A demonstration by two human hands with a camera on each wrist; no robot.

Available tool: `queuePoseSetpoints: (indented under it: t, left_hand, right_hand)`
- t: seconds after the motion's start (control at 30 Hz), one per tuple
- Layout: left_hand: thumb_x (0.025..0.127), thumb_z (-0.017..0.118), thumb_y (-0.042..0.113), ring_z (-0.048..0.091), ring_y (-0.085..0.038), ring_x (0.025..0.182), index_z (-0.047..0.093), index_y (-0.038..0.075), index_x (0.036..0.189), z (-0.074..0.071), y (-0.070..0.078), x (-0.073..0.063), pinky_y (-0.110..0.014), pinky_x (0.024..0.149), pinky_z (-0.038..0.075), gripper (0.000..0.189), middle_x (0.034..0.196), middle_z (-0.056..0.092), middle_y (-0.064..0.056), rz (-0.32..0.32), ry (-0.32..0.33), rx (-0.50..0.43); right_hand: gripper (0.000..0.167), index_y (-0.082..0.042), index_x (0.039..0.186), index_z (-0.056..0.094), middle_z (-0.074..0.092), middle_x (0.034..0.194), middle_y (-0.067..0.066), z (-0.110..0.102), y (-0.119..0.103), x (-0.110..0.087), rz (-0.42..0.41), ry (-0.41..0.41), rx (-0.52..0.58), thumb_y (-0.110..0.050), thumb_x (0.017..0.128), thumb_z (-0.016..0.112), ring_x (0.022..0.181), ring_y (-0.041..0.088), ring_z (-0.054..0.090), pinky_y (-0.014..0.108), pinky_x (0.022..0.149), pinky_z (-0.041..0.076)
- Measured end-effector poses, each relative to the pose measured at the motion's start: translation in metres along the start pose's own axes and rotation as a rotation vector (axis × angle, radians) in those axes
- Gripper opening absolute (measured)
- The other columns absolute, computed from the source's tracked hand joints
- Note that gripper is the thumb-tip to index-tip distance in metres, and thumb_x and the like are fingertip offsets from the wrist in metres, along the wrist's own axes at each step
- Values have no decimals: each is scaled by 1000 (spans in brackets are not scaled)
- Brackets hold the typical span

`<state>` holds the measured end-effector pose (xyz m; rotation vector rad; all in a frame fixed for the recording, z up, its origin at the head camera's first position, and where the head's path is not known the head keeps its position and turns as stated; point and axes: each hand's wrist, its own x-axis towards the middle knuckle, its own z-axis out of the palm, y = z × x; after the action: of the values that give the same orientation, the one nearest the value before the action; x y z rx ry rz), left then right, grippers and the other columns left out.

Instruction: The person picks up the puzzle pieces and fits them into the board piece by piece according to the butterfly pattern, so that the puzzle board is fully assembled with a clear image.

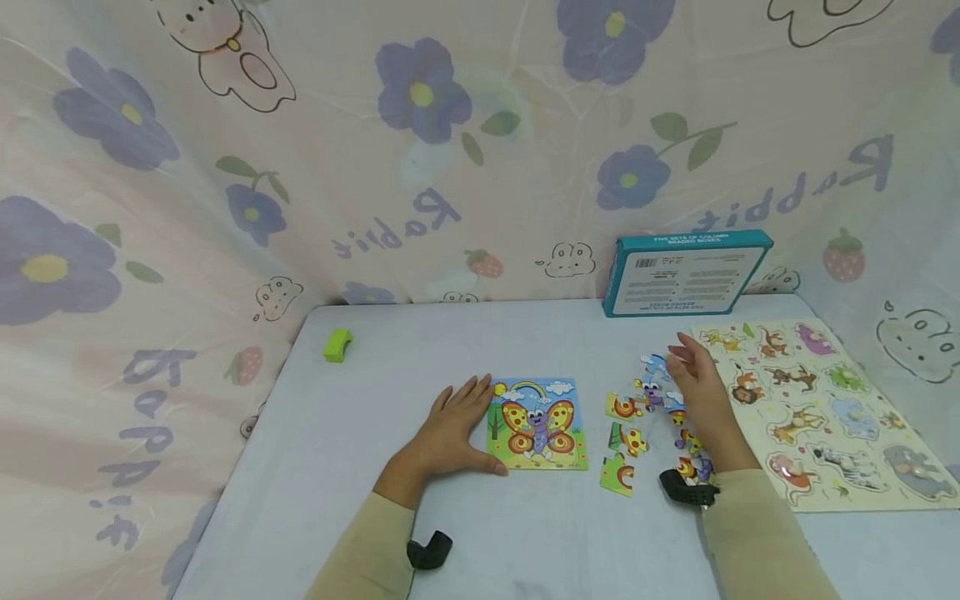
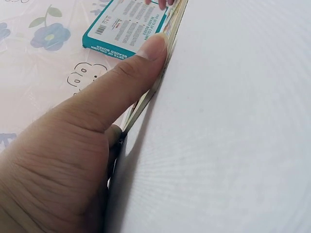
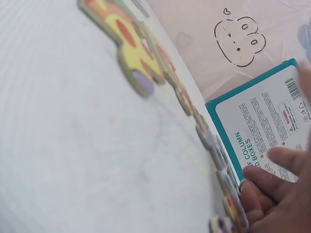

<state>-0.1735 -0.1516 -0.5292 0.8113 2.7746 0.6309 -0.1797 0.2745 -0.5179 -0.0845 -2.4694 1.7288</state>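
Here's my left grip [image 1: 442,433], spread wide: fingertips at the far left corner of the butterfly board [image 1: 538,421], thumb at its near edge, steadying rather than clamping, I'd say. Over to my right grip [image 1: 703,408]: fingers loosely bent beside the puzzle pieces [image 1: 623,406], nothing plainly pinched. Those pieces lie on the bench [image 1: 300,483], between the butterfly board and the animal board [image 1: 825,504]. Flat, thin, stiff-looking stuff, this; light, I'd judge, though narrow tabs could bend or chip. Smooth printed faces may skid under a fingertip, so it's opposite cut edges for me, clear of those tabs! Farther out, the teal box [image 1: 686,275] stands at the back, the green block [image 1: 337,345] far left.
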Motion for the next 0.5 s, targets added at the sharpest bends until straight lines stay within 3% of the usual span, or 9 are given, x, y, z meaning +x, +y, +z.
queuePoseSetpoints:
  t: [0.13,0.3,0.5]
  left_hand:
    - [73,88,77,1,-16,166,23,12,175,0,1,0,-49,130,-3,137,181,10,4,1,-2,-1]
    - [73,87,78,0,-15,165,23,12,175,-1,1,0,-48,130,-3,137,182,9,4,-4,-5,7]
    - [73,87,78,1,-15,165,23,13,175,1,0,1,-49,130,-3,137,182,10,4,-3,0,15]
  right_hand:
    - [80,1,172,24,32,168,34,3,4,1,-23,-29,-184,-44,114,57,151,57,32,74,117,31]
    - [58,12,160,41,39,158,39,9,8,3,-91,30,-379,-18,114,58,145,59,37,72,114,35]
    - [50,17,151,48,36,157,41,15,7,3,-26,85,-487,-9,109,59,139,62,31,72,108,33]
